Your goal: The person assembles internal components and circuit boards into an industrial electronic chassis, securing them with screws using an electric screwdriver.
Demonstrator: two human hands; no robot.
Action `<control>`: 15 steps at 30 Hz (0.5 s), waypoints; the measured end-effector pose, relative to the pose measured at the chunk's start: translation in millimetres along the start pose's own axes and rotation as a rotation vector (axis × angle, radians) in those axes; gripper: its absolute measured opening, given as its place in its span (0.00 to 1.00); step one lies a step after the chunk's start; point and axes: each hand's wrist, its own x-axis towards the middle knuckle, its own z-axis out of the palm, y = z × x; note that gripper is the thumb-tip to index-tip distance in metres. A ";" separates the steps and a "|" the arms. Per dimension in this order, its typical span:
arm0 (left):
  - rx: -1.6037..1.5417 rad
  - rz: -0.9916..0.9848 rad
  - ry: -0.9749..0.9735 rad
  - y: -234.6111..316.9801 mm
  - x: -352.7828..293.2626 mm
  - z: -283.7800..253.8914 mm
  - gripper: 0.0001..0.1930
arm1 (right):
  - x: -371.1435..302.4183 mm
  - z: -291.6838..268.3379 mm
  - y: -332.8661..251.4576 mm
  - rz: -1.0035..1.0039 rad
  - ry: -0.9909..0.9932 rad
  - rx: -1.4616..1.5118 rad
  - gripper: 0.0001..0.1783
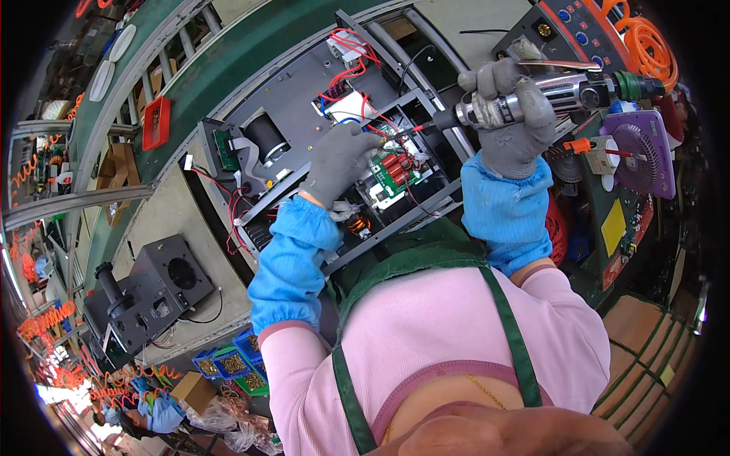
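A silver air screwdriver (574,93) is gripped in my grey-gloved right hand (517,133), its fingers wrapped round the barrel. The tool lies sideways, its bit reaching left over an open grey metal chassis (293,83). My gloved left hand (334,161) is closed over the chassis, fingertips pinched beside the bit's tip. What they pinch is too small to make out. Just below the fingertips sits a green circuit board (395,173) with red cylindrical parts. A black cylinder (266,139) and red wires (356,70) are also inside the chassis.
A purple fan (639,156) and a control box (582,34) with coiled orange hose (646,49) stand at the right. A dark metal housing (163,285) rests at the left, near blue and green screw bins (232,363). A red tray (157,123) lies at the far left.
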 end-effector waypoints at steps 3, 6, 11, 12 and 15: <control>0.078 0.040 -0.252 -7.1 -4.5 -12.1 0.10 | -5.0 3.5 8.1 0.029 0.047 0.038 0.13; 0.145 0.084 -0.321 -9.1 -0.8 -15.0 0.08 | -11.5 3.3 21.8 0.101 -0.061 -0.015 0.13; 0.168 0.107 -0.348 -5.8 2.7 -15.9 0.09 | -20.2 14.6 54.8 0.070 -0.081 -0.124 0.22; 0.185 0.113 -0.355 -6.4 2.1 -15.0 0.09 | -22.9 18.2 58.4 0.091 -0.085 -0.073 0.22; 0.159 0.098 -0.326 -7.1 1.6 -13.4 0.06 | -28.0 13.1 73.7 0.216 0.042 0.160 0.23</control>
